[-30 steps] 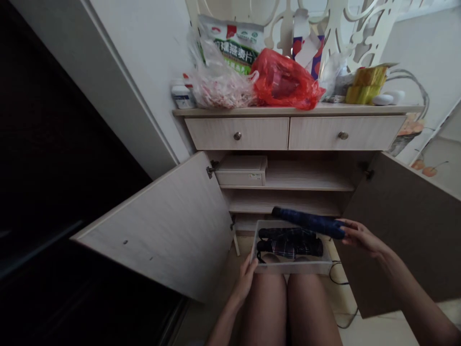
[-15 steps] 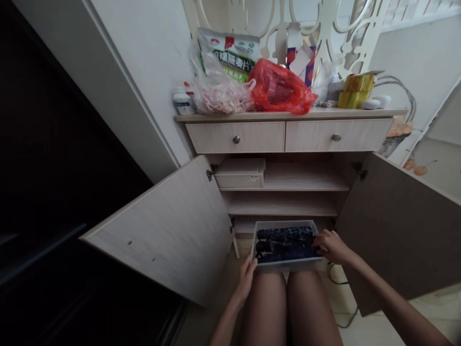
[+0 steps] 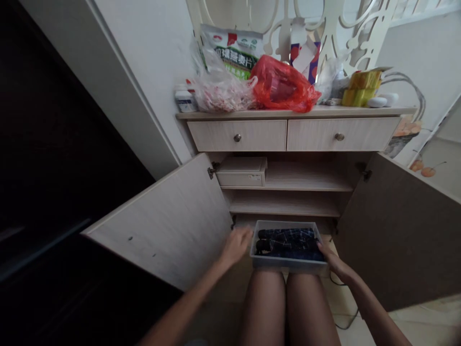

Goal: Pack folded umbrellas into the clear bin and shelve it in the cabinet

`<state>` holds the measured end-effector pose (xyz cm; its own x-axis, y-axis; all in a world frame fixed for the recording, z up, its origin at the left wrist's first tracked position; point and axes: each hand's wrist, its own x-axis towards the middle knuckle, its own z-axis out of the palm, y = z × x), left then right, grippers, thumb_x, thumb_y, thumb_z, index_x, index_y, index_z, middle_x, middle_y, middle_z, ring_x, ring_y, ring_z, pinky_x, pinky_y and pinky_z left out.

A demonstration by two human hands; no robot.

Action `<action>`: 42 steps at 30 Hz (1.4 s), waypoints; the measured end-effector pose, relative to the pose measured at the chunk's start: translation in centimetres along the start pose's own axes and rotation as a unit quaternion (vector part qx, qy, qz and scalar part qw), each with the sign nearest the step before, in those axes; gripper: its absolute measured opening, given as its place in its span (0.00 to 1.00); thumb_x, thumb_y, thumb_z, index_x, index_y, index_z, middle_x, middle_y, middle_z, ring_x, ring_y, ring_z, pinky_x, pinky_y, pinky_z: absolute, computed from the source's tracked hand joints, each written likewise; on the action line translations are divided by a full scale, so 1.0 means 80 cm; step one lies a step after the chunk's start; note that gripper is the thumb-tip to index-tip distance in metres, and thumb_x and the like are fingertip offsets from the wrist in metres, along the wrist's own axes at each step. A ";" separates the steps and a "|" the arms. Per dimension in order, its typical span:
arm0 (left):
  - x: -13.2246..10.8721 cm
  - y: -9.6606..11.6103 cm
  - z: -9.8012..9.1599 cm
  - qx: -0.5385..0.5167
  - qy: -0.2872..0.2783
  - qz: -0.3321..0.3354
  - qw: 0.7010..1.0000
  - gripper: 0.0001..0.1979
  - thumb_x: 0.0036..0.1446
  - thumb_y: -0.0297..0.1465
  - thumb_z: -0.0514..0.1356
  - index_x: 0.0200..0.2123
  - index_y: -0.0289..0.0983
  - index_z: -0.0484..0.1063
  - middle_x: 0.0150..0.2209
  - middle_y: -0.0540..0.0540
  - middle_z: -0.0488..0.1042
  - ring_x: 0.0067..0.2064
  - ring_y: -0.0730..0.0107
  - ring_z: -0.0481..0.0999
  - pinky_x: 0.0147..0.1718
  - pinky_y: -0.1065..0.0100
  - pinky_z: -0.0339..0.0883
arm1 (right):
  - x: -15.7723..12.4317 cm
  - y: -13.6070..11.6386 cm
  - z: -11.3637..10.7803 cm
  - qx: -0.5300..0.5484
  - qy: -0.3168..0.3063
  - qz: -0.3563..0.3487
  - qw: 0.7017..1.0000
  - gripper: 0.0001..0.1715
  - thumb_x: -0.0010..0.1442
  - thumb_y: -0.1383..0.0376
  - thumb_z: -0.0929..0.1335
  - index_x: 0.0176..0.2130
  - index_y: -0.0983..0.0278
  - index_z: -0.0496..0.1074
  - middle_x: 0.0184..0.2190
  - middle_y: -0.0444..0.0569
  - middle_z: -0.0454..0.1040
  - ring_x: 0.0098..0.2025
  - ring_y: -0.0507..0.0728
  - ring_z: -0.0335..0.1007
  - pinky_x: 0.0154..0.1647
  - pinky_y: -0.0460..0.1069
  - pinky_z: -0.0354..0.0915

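Lifted off the tray, the left hand (image 3: 236, 247) now hangs open, fingers loosely spread, just beside it. Below the pale wood-grain cabinet (image 3: 216, 134), a shallow translucent plastic tray (image 3: 286, 263) sits at the person's knees (image 3: 262, 307), holding folded navy and dark plaid umbrellas (image 3: 288, 242). The right hand (image 3: 333, 259) curls over the tray's right rim.

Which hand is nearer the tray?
Right. The right hand reaches over the right rim of the tray, while the left hand is outside it, beside its left wall.
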<state>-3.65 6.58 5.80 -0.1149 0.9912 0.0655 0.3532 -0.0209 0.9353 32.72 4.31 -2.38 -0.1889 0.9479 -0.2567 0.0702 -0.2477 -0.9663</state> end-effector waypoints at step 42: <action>0.125 0.049 -0.112 -0.279 0.111 -0.253 0.920 0.21 0.63 0.38 0.57 0.58 0.41 0.67 0.44 0.39 0.75 0.43 0.60 0.77 0.41 0.57 0.77 | -0.083 -0.039 -0.082 0.163 0.276 -0.063 0.945 0.32 0.50 0.39 0.71 0.44 0.57 0.78 0.44 0.49 0.81 0.50 0.67 0.76 0.50 0.59 0.74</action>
<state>-11.75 15.26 13.24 -0.3411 0.8429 -0.4162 -0.3224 0.3110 0.8941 40.18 0.12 2.45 0.3713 0.9114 -0.1774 -0.2422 -0.0894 -0.9661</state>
